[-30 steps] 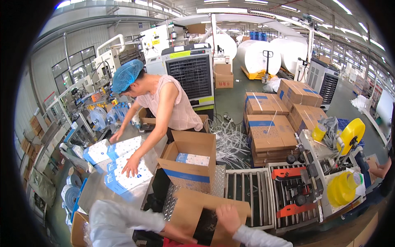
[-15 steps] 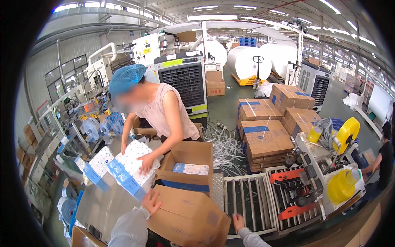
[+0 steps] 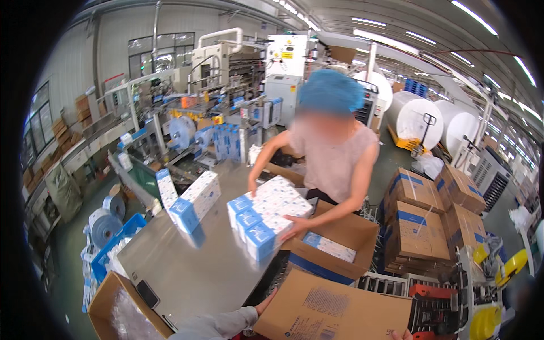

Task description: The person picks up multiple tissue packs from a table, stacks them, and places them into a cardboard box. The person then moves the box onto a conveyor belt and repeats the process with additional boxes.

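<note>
A closed brown cardboard box (image 3: 323,306) lies close in front of me, its printed face toward me. My left hand (image 3: 265,301) grips its left edge, with part of the fingers hidden behind the cardboard. At the lower right, the fingertips of my right hand (image 3: 401,335) hold the box's right near edge; the rest of that hand is cut off. Just beyond stands an open cardboard box (image 3: 362,238) with a blue-and-white pack (image 3: 331,247) inside. Across the table, a co-worker in a blue hair net has both hands around a group of blue-and-white packs (image 3: 272,212).
The steel table (image 3: 221,272) holds two more packs (image 3: 198,198) and a phone (image 3: 148,294). An open box with clear plastic (image 3: 133,317) stands at lower left. Stacked cartons (image 3: 419,226) and a roller conveyor with red parts (image 3: 433,292) are at right.
My view has swung left. My right hand has come from beside the rollers onto the box, and my left from its top to its edge. The co-worker has shifted the packs toward the open box.
</note>
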{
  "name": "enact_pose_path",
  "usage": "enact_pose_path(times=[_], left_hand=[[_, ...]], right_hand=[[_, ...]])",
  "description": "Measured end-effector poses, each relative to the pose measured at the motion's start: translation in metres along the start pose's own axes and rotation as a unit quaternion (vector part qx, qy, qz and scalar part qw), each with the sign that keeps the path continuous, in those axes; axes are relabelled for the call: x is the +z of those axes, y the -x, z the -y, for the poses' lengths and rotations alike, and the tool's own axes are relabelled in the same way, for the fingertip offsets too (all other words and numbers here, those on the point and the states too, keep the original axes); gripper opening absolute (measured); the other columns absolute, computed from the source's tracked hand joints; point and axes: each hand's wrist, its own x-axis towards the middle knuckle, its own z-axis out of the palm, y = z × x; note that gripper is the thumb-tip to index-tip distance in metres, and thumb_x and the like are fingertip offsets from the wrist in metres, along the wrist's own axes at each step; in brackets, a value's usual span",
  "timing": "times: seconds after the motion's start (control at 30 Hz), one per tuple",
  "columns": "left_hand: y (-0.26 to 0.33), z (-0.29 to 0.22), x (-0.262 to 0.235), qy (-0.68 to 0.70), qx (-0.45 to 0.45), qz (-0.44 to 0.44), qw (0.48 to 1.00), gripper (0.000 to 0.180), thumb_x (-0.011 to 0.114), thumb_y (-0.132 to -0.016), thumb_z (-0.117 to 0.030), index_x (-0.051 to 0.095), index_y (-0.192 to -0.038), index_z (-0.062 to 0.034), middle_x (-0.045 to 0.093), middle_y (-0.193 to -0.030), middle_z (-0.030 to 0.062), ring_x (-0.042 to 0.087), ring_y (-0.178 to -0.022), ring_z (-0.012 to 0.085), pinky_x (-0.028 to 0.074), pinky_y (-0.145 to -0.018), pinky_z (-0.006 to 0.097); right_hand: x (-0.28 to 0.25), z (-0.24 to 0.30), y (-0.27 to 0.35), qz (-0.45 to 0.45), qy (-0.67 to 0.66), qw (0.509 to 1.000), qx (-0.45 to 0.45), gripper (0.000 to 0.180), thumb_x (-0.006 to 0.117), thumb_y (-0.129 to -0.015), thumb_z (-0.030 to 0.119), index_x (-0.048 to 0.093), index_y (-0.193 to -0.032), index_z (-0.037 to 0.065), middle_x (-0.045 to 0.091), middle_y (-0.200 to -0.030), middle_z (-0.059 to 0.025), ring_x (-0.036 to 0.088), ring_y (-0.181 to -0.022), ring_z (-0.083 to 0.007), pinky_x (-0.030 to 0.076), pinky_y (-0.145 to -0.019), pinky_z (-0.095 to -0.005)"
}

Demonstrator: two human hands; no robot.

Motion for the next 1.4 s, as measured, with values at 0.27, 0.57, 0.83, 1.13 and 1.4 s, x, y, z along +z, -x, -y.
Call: enact_pose_path(times=[0.27,0.57,0.83,1.13,1.4], left_hand=[[-0.014,0.018,0.014,-0.183,-0.026,0.065,0.981,0.071,0.060,-0.087,-0.047,0.038,-0.139,-0.0039,0.050,-0.134,0.0136,0.050,-0.120,0.0225,0.037,-0.103,0.037],[-0.040,0.039,0.024,-0.567,0.251,-0.146,0.771,0.084,0.053,-0.086,-0.052,0.027,-0.140,0.0072,0.040,-0.137,0.0303,0.040,-0.127,0.0415,0.032,-0.108,0.038],[-0.040,0.018,0.053,-0.506,0.162,-0.092,0.842,0.038,0.063,-0.084,-0.012,0.057,-0.120,-0.0016,0.061,-0.119,0.0096,0.061,-0.104,0.0203,0.048,-0.088,0.033],[-0.052,0.057,0.033,-0.327,-0.008,-0.141,0.934,0.077,0.051,-0.086,-0.052,0.031,-0.142,-0.0033,0.044,-0.137,0.0139,0.041,-0.126,0.0221,0.034,-0.104,0.039],[0.023,-0.009,0.043,-0.514,-0.029,-0.171,0.840,0.099,0.063,-0.083,-0.052,0.010,-0.145,0.0050,0.042,-0.139,0.0220,0.039,-0.131,0.0283,0.029,-0.108,0.033]], right_hand=[[0.235,-0.034,-0.039,0.253,0.277,0.907,-0.191,0.062,0.049,-0.092,0.020,0.016,-0.139,-0.002,0.035,-0.117,-0.0249,0.034,-0.107,-0.0388,0.028,-0.088,-0.0451],[0.254,0.050,-0.025,0.309,0.378,0.803,-0.342,0.068,0.057,-0.083,0.048,0.045,-0.126,-0.004,0.059,-0.113,-0.0272,0.054,-0.108,-0.0443,0.041,-0.095,-0.0486],[-0.004,-0.144,-0.134,0.055,0.636,0.762,-0.107,0.112,0.046,-0.075,0.078,0.008,-0.148,0.001,0.007,-0.155,-0.0205,0.003,-0.143,-0.0388,0.007,-0.113,-0.0532],[0.078,-0.212,-0.128,-0.145,0.329,0.927,0.110,0.062,0.058,-0.083,0.054,0.056,-0.120,0.005,0.064,-0.105,-0.0242,0.060,-0.100,-0.0410,0.050,-0.082,-0.0446],[0.114,-0.283,-0.155,-0.013,0.061,0.998,0.025,0.059,0.067,-0.086,0.032,0.048,-0.129,-0.004,0.059,-0.121,-0.0153,0.057,-0.109,-0.0258,0.044,-0.093,-0.0346]])
